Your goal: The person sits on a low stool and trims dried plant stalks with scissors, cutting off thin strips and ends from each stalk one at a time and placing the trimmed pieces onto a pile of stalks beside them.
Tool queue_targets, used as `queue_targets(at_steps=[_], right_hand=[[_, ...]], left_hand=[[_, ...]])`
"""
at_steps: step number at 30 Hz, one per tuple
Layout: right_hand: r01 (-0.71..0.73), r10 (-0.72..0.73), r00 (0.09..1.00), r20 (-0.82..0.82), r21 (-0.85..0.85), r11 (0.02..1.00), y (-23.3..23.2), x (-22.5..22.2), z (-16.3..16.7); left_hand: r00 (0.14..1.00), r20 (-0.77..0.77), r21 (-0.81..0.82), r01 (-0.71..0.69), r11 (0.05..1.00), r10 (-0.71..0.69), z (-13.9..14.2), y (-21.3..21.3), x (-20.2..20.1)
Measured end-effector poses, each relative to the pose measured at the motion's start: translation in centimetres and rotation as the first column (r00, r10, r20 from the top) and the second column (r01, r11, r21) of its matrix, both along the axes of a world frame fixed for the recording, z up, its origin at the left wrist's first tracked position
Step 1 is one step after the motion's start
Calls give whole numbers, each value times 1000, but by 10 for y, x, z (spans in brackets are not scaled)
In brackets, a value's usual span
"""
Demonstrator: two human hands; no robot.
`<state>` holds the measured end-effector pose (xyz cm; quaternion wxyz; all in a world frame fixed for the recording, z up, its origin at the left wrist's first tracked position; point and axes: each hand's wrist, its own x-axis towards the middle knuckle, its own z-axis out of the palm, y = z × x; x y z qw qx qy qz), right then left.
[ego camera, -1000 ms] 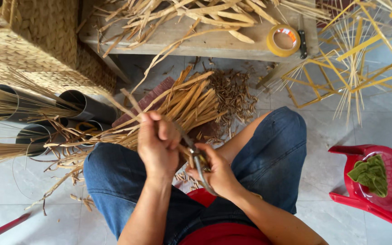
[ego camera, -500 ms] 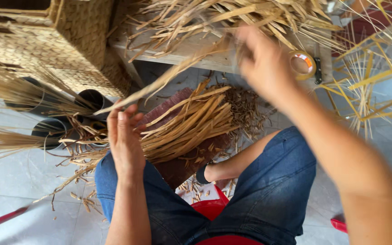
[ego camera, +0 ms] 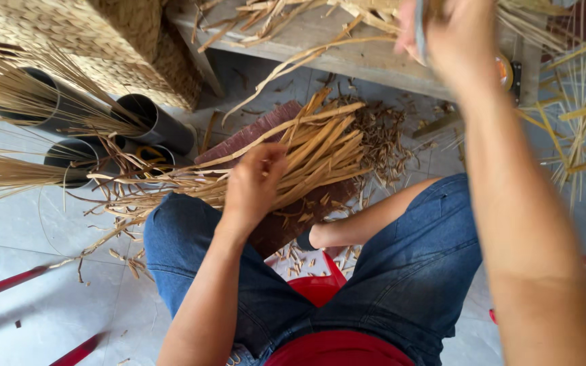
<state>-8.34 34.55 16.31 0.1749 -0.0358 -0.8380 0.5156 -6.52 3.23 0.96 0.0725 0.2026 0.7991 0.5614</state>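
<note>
Left hand closed around bundle of flat tan reed strips; best held firm. Right hand raised over wooden desk, blurred, grip unclear.

Tiled floor: dark tubes, brown mat, reed scraps. Wooden bench: reed strips.

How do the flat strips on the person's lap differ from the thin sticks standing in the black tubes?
The flat strips are broad and ribbon-like; the thin sticks are fine and wiry. The strips lie across the lap under the left hand; the sticks stand bunched in black tubes on the floor. The strips look golden-orange, the sticks paler straw. Both are dried plant fibre, fanned out at their ends.
</note>
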Motion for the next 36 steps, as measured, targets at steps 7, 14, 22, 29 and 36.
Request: queue_targets(at_steps=[7,14,22,29,36], right_hand=[[316,-189,946,265,-613,724,-30,152,-209],[461,-318,887,336,-691,556,-62,198,-221],[365,-274,926,261,-805,468,-69,191,-221],[196,-364,931,-4,-838,509,-79,174,-188],[240,-373,928,-8,-752,614,-87,177,-179]], left_hand=[[971,-106,-531,129,838,-217,-39,45,26],[922,-311,-669,-40,742,-231,-81,65,26],[983,-75,-342,135,930,-170,-41,46,38],[941,2,-290,325,900,-339,-6,33,61],[917,5,-180,392,902,-398,28,40,63]])
